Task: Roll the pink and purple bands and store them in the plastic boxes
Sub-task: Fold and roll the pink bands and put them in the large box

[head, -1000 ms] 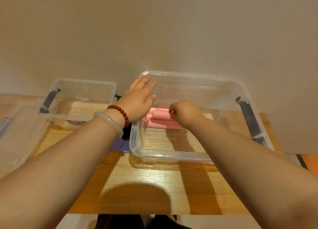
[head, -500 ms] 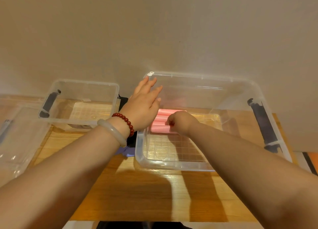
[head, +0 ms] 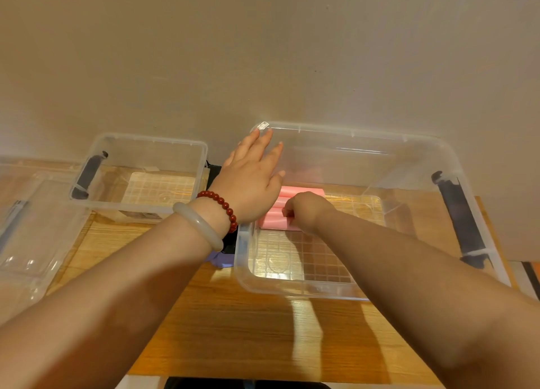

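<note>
Right hand [head: 306, 210] is inside the big box [head: 292, 290], fingers curled down onto the pink rolls [head: 273, 220] and gripping them. The rolls lie side by side on the box floor, under that hand and just left of it. Left hand [head: 251, 181] is flat with straight fingers, resting against the box's far-left corner wall and holding nothing. A purple band [head: 217, 260] shows on the bench [head: 233, 330] beneath the left wrist, just outside the box. The small box [head: 140, 212] stands left of the left hand.
</note>
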`<action>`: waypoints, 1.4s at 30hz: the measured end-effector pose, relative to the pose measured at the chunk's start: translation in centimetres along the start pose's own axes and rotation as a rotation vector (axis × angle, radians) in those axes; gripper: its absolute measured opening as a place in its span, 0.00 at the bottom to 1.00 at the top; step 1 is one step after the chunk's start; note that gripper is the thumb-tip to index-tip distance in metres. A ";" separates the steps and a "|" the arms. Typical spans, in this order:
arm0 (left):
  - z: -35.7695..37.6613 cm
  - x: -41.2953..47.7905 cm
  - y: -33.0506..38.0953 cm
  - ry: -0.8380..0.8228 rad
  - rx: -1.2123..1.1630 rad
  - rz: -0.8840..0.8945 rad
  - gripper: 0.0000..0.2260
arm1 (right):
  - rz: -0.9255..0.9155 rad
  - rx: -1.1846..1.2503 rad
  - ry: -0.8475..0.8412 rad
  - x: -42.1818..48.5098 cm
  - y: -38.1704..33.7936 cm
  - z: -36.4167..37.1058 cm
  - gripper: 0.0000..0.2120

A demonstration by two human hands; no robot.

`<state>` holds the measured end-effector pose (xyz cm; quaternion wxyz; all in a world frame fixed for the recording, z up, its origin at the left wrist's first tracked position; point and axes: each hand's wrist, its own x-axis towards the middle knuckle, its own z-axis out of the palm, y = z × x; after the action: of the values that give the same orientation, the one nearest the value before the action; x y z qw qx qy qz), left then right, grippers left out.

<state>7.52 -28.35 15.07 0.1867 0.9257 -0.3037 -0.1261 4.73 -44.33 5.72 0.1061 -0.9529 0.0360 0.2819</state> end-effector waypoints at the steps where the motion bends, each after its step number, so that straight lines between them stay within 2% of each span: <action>1: 0.0 0.0 0.0 0.002 -0.001 0.000 0.24 | 0.003 -0.006 -0.004 0.0 0.0 0.0 0.13; 8: 0.1 -0.1 0.0 0.008 -0.015 0.001 0.23 | 0.062 0.029 -0.003 0.2 -0.3 -0.1 0.09; 11: 0.1 -0.1 0.1 0.010 -0.024 0.003 0.23 | 0.033 0.028 -0.005 -0.1 -0.3 -0.4 0.07; 15: 0.1 0.0 0.1 0.012 -0.022 0.001 0.23 | 0.024 -0.030 -0.020 -0.2 -0.4 -0.7 0.11; 20: 0.1 -0.1 0.1 0.013 -0.014 0.000 0.23 | 0.047 -0.016 -0.056 -0.2 -0.5 -1.0 0.10; 23: 0.1 -0.1 0.1 0.017 -0.012 -0.001 0.23 | 0.068 0.019 -0.025 -0.2 -0.4 -0.3 0.03; 36: 0.1 -0.1 0.0 0.025 -0.022 0.007 0.23 | 0.002 -0.020 0.078 -0.6 -0.8 -1.1 0.08; 42: -0.1 -0.1 -0.2 0.020 -0.065 0.022 0.23 | -0.016 -0.028 0.243 -1.7 -0.8 -3.6 0.12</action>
<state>7.61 -28.09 15.06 0.2212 0.9171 -0.3075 -0.1246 5.28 -44.37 9.77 0.0898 -0.9816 0.0370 0.1641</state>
